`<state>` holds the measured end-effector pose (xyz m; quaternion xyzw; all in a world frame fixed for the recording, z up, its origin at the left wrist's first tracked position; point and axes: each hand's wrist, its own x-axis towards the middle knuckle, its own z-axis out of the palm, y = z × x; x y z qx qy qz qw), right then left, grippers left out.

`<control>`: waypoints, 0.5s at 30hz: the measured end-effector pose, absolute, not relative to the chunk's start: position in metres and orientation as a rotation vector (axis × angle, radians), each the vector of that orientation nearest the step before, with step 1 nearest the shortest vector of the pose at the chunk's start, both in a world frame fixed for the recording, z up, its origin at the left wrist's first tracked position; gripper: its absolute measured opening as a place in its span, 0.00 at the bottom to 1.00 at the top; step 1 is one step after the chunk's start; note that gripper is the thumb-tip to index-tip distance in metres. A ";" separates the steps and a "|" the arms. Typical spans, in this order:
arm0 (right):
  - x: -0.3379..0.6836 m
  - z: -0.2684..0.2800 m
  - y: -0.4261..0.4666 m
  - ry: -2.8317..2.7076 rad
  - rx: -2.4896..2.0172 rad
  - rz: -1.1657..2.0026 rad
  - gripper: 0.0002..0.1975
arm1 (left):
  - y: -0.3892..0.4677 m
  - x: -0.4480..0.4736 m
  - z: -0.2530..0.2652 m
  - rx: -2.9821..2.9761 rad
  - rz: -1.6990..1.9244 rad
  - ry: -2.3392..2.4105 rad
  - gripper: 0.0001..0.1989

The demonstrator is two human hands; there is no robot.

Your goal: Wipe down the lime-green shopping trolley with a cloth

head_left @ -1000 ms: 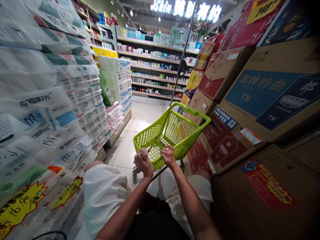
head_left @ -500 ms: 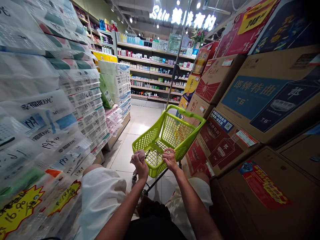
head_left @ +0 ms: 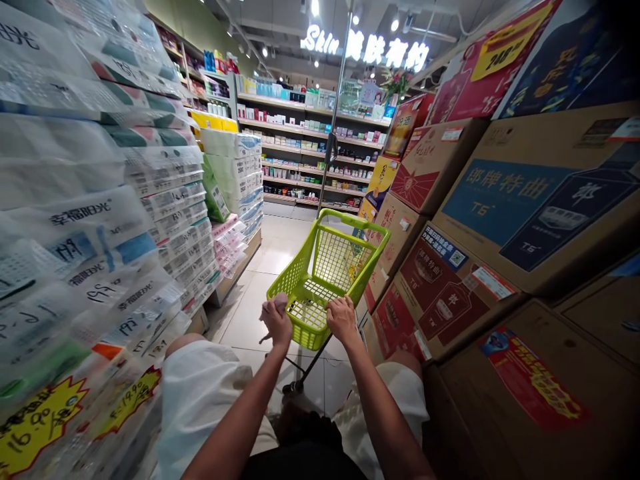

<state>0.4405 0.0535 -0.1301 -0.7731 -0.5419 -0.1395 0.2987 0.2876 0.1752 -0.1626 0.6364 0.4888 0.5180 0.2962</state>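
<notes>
A lime-green plastic shopping cart [head_left: 311, 338], with a lattice basket on a dark wheeled frame, stands right in front of me between my knees. My left hand [head_left: 278, 325] is closed round a crumpled pinkish-grey cloth [head_left: 281, 302], at the left corner of the basket's near rim. Part of the cloth dangles below the fingers. On the right corner of that rim, my right hand [head_left: 342, 319] is closed, its fingers curled over the green edge. The basket's handle bar [head_left: 350, 217] is on the far side.
Stacked tissue packs [head_left: 175, 200] line the left side. Cardboard cartons [head_left: 505, 200] rise close on the right. A thin metal pole [head_left: 336, 100] stands beyond the cart, before shelves [head_left: 287, 103] of small boxes. The tiled floor [head_left: 280, 240] runs between them.
The cart has swung a little, its far handle end shifting left, away from the cartons. My right hand has closed onto the rim. The cloth stays in my left hand.
</notes>
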 end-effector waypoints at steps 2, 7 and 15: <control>0.416 -0.132 0.062 -1.422 -2.099 -0.383 0.13 | 0.153 0.290 -0.180 1.695 1.396 1.228 0.10; 0.366 -0.141 0.066 -1.473 -2.161 -0.410 0.16 | 0.135 0.294 -0.199 1.635 1.418 1.116 0.12; 0.399 -0.146 0.038 -1.681 -2.061 -0.542 0.18 | 0.215 0.292 -0.137 1.911 1.144 1.012 0.06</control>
